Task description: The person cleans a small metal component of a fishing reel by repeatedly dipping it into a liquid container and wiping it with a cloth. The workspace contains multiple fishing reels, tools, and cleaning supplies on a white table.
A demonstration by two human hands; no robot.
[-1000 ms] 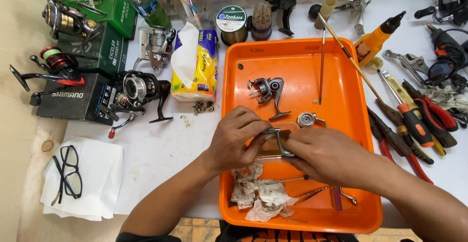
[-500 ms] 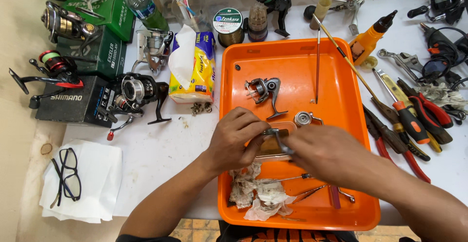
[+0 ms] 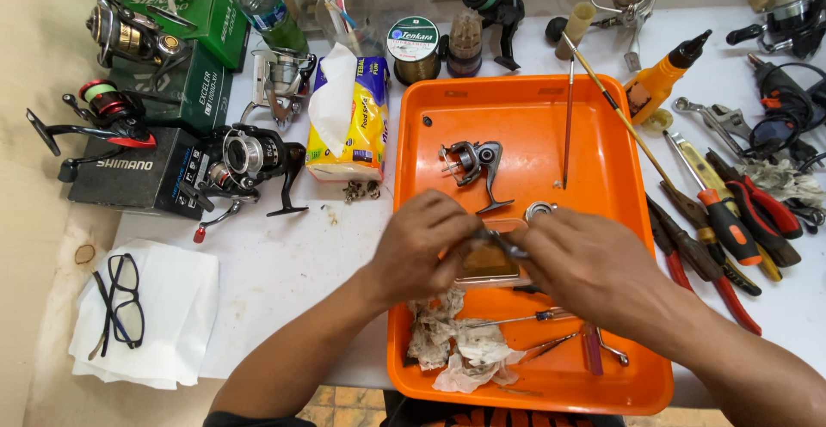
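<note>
While the left hand [image 3: 423,251] and right hand [image 3: 578,259] pinch a small metal reel part [image 3: 497,242] closed-fingered above the orange tray [image 3: 602,135], slippage could drop it among the crumpled rags [image 3: 456,350].

Glasses [image 3: 120,300] on white paper [image 3: 163,324] far left. Tissue pack [image 3: 351,126] w/ line spool [image 3: 413,47] behind. Orange glue bottle [image 3: 661,83], pliers [image 3: 757,212] right of tray. Reels on boxes [image 3: 138,178] top left.
</note>
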